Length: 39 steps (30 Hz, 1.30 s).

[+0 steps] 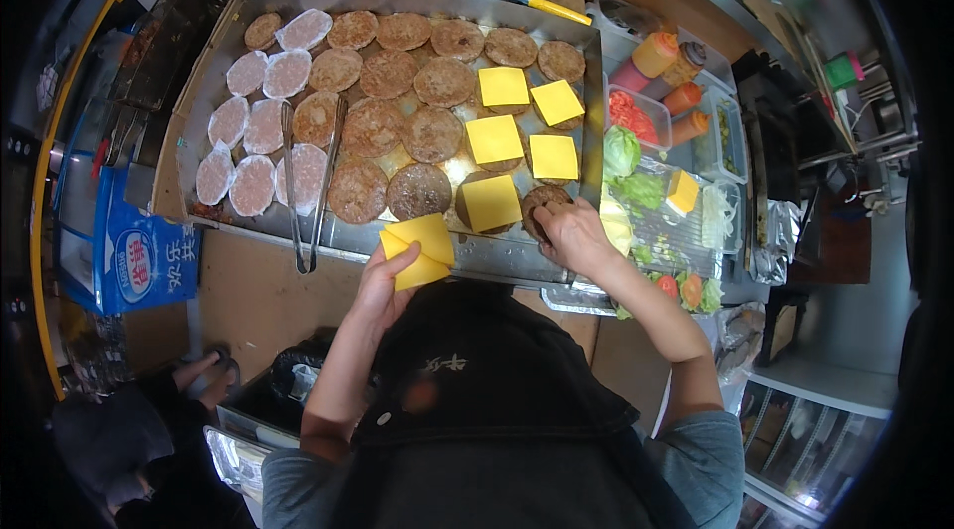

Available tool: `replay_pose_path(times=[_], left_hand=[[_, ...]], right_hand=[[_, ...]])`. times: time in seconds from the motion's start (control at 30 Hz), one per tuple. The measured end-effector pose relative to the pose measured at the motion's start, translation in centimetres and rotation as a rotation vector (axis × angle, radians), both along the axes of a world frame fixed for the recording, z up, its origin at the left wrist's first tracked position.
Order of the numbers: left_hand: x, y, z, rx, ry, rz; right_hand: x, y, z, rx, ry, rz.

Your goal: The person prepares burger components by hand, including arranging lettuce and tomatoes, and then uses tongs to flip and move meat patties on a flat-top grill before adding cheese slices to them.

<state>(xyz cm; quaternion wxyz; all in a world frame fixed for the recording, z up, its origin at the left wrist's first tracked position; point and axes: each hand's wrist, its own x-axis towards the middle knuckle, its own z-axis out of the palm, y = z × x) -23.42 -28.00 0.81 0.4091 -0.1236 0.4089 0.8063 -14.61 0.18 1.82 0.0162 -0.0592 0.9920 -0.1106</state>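
Several yellow cheese slices (419,249) are fanned out in my left hand (386,283), just over the front edge of the metal griddle (462,267). My right hand (577,235) has its fingertips on a browned patty (542,205) at the griddle's front right corner; whether it grips the patty cannot be told. Single cheese slices (494,203) lie on several patties at the right. Browned patties (389,74) without cheese fill the middle, and paler patties (252,185) with film-like covers lie at the left. Metal tongs (304,261) rest over the front edge, their arms apart across the patties.
Right of the griddle are sauce bottles (656,56), a tub of chopped red food (632,115), lettuce (621,153) and a cheese block (682,192). A yellow-handled tool (551,7) lies along the back rim. Another person (112,439) is low at the left, near a blue freezer (149,253).
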Motion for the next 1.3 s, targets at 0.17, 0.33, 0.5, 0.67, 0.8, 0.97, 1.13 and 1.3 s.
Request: replay_pose_path(times=[0.17,0.33,0.5,0.67,0.8,0.97,1.13,1.3], left_hand=[[-0.2,0.1,0.3,0.053,0.001,0.014],[0.1,0.5,0.8,0.094,-0.042,-0.045],[0.7,0.5,0.4,0.151,-0.050,-0.047],[1.1,0.0,0.1,0.125,-0.087,-0.016],[0.7,-1.1,0.3,0.078,-0.064,-0.025],[0.4,-2.0,-0.3,0.058,-0.056,0.014],[0.0,-1.8,-0.3,0.047,-0.093,0.019],[-0.4,-1.2,0.2,0.029,-0.114,-0.031]], right_hand=[[-2.0,2.7,3.8,-0.080,-0.122,-0.183],[-4.8,6.1,4.4,-0.263,-0.416,-0.139],[-7.1,5.9,1.6,0.104,-0.507,-0.075],[-6.6,5.6,1.9,0.025,-0.535,-0.101],[-5.0,3.4,6.4,0.027,-0.372,-0.102],[-0.3,-0.6,3.6,0.316,-0.029,0.201],[0.9,-0.7,-0.4,0.370,-0.011,0.262],[-0.6,-0.3,0.6,0.177,-0.149,0.200]])
